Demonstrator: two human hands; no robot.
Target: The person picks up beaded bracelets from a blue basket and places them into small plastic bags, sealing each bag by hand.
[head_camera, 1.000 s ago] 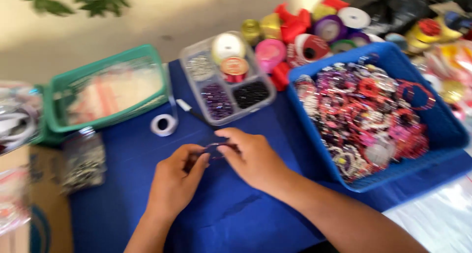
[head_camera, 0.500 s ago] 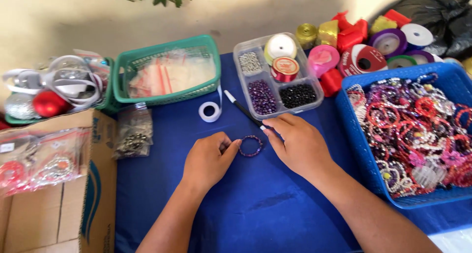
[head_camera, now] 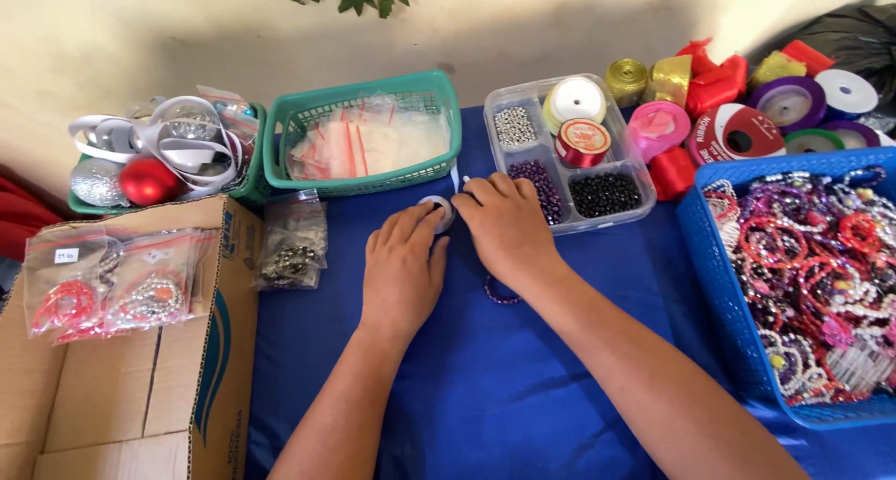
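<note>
My left hand point(head_camera: 403, 270) lies on the blue cloth point(head_camera: 485, 396) with its fingers curled over a small white spool point(head_camera: 439, 209). My right hand point(head_camera: 506, 228) comes in from the right, and its thumb and fingertips close on the same spool's right edge. A purple bead bracelet point(head_camera: 499, 296) lies loose on the cloth, half hidden under my right wrist. Just beyond the hands stands a clear divided box point(head_camera: 644, 205) with silver, purple and black beads and two ribbon rolls.
A green basket point(head_camera: 280, 153) of small plastic bags sits at the back. A bag of beads point(head_camera: 291, 247) lies beside a cardboard box point(head_camera: 140, 396) topped with packed bracelets. A blue crate point(head_camera: 700, 256) of bracelets stands right, ribbon spools point(head_camera: 728, 130) behind it.
Both hands let the purple bracelet drop to the cloth and moved forward onto the white spool. The camera view shifted left, showing more of the cardboard box.
</note>
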